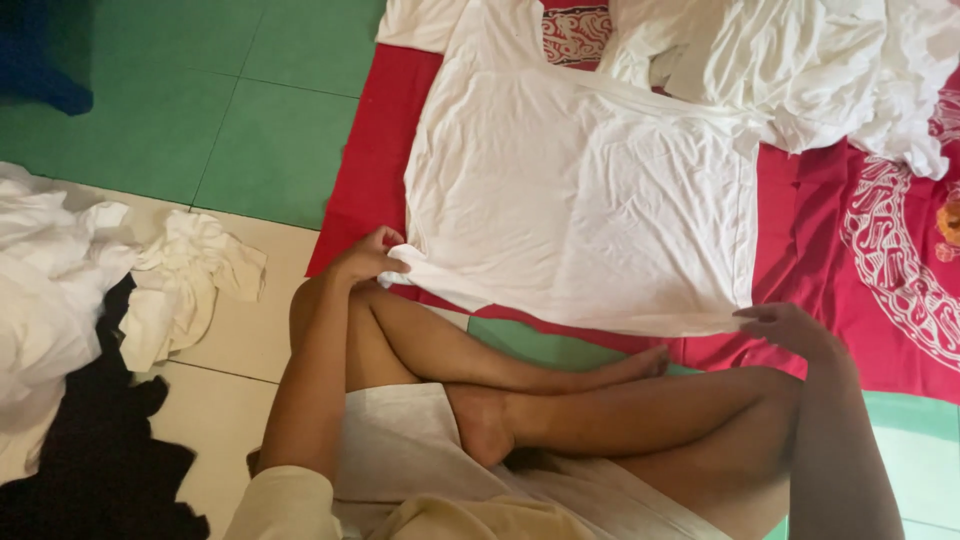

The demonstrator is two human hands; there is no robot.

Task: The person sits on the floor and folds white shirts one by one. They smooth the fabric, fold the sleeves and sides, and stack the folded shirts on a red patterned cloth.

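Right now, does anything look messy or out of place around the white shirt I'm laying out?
The white shirt lies fairly flat on the red cloth, pinched by the left hand, the right hand at its edge. Crumpled white garments overlap its top corner, and loose clothes are heaped on the floor beside.
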